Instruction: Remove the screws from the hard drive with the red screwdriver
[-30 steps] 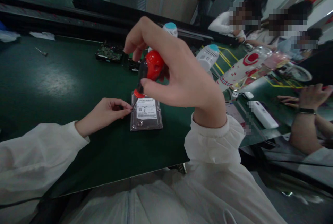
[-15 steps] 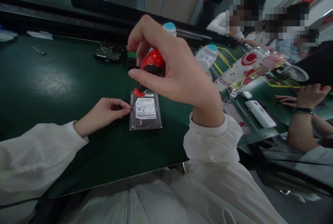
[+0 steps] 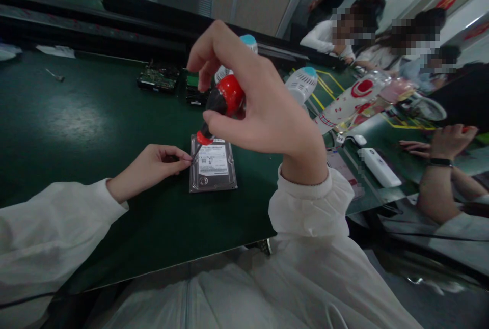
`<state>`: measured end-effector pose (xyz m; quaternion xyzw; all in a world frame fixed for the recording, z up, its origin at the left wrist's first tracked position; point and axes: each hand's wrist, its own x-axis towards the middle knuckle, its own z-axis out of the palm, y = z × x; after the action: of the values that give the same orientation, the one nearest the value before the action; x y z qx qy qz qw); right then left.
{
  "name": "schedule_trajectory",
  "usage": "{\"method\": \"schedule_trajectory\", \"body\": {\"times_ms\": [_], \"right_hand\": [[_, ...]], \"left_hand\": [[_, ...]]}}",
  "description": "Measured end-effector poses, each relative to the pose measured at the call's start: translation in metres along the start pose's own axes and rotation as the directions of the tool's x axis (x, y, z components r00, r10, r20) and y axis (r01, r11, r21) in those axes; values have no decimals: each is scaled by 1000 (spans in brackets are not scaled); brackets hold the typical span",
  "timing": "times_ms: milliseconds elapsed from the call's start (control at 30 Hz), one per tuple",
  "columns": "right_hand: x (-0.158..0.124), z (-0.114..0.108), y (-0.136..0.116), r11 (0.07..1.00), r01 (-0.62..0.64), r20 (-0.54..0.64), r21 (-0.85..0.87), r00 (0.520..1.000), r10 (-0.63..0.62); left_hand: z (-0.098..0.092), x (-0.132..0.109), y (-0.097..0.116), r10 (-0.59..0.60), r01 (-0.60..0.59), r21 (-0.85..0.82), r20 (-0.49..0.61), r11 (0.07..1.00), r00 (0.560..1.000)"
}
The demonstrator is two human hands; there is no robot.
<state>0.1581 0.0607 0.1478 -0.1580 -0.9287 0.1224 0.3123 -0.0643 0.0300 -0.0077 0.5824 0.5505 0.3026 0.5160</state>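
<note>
A hard drive (image 3: 213, 168) with a white label lies flat on the green tabletop. My right hand (image 3: 260, 100) holds a red and black screwdriver (image 3: 229, 96) over it, thumb against the handle and index finger arched above. The screwdriver slants down to the left, and its thin shaft ends at the drive's left edge. There the thumb and fingertips of my left hand (image 3: 160, 163) are pinched together, close to the screwdriver tip. Whatever lies between those fingertips is too small to make out.
Behind the drive sit a circuit board unit (image 3: 158, 76) and a second drive (image 3: 195, 92), partly hidden by my right hand. White fans (image 3: 301, 84), a patterned bottle (image 3: 349, 102) and a white power bank (image 3: 380, 167) stand or lie to the right. A co-worker's hand (image 3: 453, 140) is at the right.
My right thumb has come in against the screwdriver handle, and the handle has turned a little. My left hand stays at the drive's edge. The view has shifted slightly.
</note>
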Motion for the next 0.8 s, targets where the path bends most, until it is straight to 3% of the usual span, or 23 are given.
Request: {"method": "schedule_trajectory", "body": {"times_ms": [800], "right_hand": [[2,-1,1,1000,5,33,9,999,-6]], "left_hand": [[0,-2,3,-16,17,33,-10,999,1000]]}}
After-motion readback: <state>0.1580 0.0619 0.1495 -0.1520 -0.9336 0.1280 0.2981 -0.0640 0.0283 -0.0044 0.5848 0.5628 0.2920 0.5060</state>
